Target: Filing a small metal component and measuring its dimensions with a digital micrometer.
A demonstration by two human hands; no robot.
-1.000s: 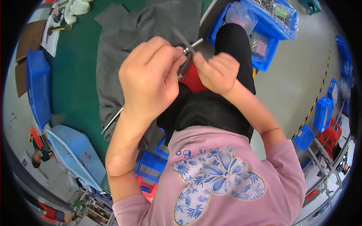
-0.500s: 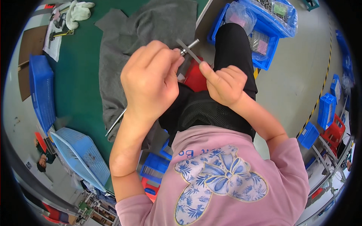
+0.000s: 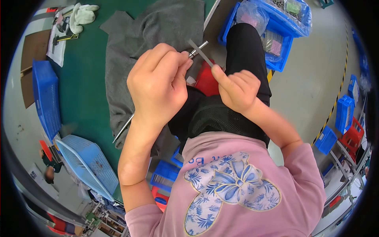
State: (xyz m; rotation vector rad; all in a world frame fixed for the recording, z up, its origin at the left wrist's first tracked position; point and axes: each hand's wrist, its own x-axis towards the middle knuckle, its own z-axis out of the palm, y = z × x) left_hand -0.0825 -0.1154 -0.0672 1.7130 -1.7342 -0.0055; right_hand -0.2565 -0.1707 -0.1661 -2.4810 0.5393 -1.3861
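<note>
My left hand [image 3: 158,85] is closed around a thin shiny metal rod [image 3: 193,53]. The rod's stepped end sticks out past my thumb and forefinger; its lower length [image 3: 123,128] shows beside my forearm, and the part between is hidden by the hand. In my right hand [image 3: 239,90], fingers curled and thumb stretched along it, is a flat grey metal file [image 3: 202,53]. The file lies crosswise over the rod close to its tip. Beneath both hands are a grey cloth [image 3: 122,59] on the green table and my black-clad lap.
Two blue baskets [image 3: 47,98] [image 3: 87,162] stand along the table's left side. White gloves [image 3: 83,17] and a caliper [image 3: 65,38] lie at the far left. Blue bins [image 3: 282,63] with bagged metal parts are beyond my right knee. A red stool [image 3: 207,81] shows below the hands.
The file and my right hand have shifted slightly to the right along the rod's tip. My left hand keeps its hold on the rod, and the whole view has moved a little.
</note>
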